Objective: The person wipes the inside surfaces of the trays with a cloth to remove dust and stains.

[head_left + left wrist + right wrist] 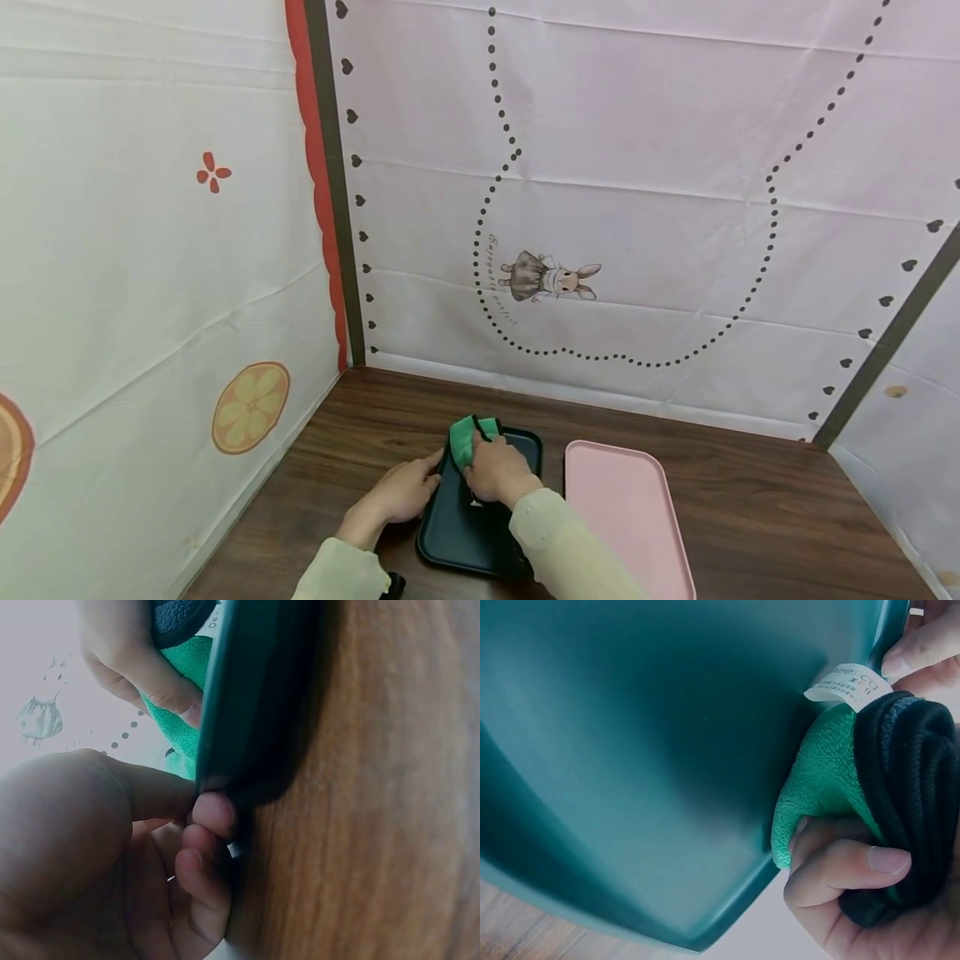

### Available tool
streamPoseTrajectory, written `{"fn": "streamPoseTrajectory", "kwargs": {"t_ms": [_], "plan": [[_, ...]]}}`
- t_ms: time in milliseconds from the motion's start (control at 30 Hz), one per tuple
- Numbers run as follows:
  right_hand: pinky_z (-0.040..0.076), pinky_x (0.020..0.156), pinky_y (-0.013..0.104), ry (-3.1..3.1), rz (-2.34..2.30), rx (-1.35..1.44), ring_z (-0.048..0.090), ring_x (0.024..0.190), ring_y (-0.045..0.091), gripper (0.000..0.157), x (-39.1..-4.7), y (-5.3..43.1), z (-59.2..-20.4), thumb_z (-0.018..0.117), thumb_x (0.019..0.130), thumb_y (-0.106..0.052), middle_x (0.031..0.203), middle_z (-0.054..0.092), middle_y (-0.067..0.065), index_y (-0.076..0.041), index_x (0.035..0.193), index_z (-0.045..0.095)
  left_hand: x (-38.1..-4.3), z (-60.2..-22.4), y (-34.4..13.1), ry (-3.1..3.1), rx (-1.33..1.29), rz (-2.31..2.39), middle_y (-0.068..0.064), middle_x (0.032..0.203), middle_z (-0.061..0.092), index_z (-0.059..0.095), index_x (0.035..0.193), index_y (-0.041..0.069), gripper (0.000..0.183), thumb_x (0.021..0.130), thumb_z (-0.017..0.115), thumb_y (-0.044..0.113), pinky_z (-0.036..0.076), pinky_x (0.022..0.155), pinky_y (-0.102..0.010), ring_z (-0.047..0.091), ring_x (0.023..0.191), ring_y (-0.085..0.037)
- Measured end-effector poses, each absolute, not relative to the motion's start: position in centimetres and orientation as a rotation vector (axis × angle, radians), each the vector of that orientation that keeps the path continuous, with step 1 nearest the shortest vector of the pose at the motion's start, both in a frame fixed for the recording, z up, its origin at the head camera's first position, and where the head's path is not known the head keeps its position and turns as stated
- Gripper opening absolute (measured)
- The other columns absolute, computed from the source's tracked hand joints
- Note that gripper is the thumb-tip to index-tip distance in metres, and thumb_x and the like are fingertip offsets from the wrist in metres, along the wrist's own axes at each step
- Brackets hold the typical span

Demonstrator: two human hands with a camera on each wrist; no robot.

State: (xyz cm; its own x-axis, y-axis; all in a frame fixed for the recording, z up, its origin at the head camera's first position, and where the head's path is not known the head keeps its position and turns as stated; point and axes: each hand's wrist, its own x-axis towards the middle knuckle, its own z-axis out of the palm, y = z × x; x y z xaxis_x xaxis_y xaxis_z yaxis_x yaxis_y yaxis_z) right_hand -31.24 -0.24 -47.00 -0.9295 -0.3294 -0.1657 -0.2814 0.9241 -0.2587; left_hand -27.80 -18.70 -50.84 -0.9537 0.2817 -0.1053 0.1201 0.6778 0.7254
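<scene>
Fuzzy green cloth (819, 774), dark-edged

Pale pink rabbit-printed fabric wall (637, 125) lines far edge of brown wood-grain tabletop (765, 508); white fruit-printed fabric wall (142, 250), left.

Left hand (402, 490) pinches, thumb opposite the fingers; right hand (497, 472), just to the right, grips with fingers curled!
</scene>
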Motion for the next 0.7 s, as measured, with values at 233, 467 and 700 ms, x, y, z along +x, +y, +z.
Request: {"fn": "streamPoseTrajectory", "kwargs": {"t_ms": [233, 467, 700], "plan": [[0.056, 0.097, 0.054, 2.867, -0.330, -0.463, 0.061, 0.128, 0.043, 0.067, -30.8, -0.2, -46.9, 0.063, 0.103, -0.037, 0.150, 0.053, 0.027, -0.011, 0.160, 0.040, -27.8, -50.8, -18.6, 2.686, 0.308, 1.140, -0.003, 0.059, 0.058, 0.039, 0.159, 0.005, 0.052, 0.110, 0.049, 0.017, 0.046, 0.054, -0.034, 0.056, 0.051, -0.017], [0.056, 0.099, 0.052, 2.862, -0.311, -0.487, 0.060, 0.130, 0.041, 0.067, -30.2, -0.2, -46.7, 0.063, 0.103, -0.038, 0.148, 0.057, 0.024, -0.011, 0.160, 0.040, -27.9, -50.8, -18.5, 2.695, 0.276, 1.130, -0.003, 0.061, 0.059, 0.041, 0.159, 0.005, 0.052, 0.109, 0.050, 0.017, 0.046, 0.054, -0.034, 0.057, 0.052, -0.017], [0.059, 0.092, 0.049, 2.868, -0.257, -0.516, 0.065, 0.123, 0.038, 0.068, -29.8, -0.3, -47.0, 0.063, 0.103, -0.039, 0.144, 0.060, 0.023, -0.011, 0.160, 0.040, -27.9, -50.8, -18.5, 2.702, 0.274, 1.123, -0.003, 0.065, 0.061, 0.041, 0.158, 0.004, 0.052, 0.109, 0.050, 0.017, 0.046, 0.056, -0.034, 0.059, 0.054, -0.018]]}}
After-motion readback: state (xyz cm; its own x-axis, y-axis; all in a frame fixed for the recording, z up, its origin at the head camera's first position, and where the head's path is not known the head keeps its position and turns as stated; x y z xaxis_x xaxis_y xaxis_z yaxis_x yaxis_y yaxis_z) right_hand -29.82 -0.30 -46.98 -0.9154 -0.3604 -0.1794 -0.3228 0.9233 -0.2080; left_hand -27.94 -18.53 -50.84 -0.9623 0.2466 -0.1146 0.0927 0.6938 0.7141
